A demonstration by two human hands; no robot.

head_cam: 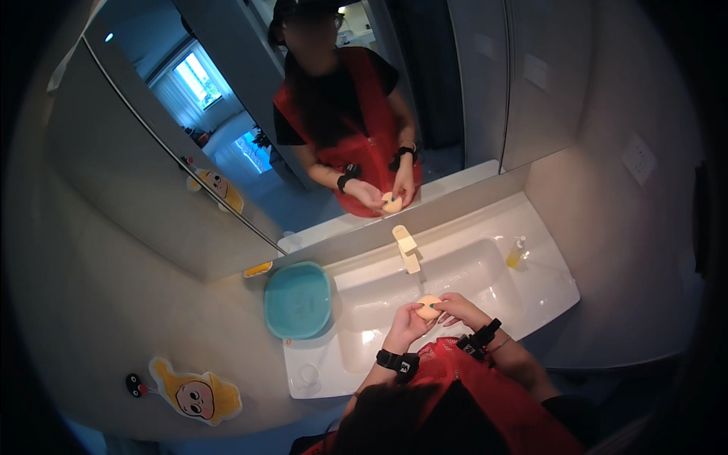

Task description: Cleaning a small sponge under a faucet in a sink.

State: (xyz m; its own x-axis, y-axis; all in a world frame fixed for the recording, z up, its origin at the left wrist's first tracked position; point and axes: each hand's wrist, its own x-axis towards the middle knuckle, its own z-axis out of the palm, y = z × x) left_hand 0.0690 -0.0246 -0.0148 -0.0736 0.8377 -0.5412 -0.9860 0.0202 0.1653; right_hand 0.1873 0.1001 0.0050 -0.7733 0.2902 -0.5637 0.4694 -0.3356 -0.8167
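A round, pale orange sponge or puff (428, 307) is held between both hands above the front part of the white washbasin (364, 310). My left hand (410, 323) grips its left side, with the thumb on top. The fingers of my right hand (455, 310) hold its right side, a dark-nailed thumb pressing on the upper face. Beyond the hands stands a cream-coloured faucet (407, 250), its spout over the basin. Whether water is running cannot be told. Both wrists wear black straps with small devices.
A turquoise plastic basin (298, 300) rests on the left counter. At the right stands a pump bottle (516, 252) with yellow liquid. A clear round item (310, 374) lies front left. A mirror (364, 142) spans the back wall, reflecting the person. A cartoon decoration (196, 392) hangs on the left wall.
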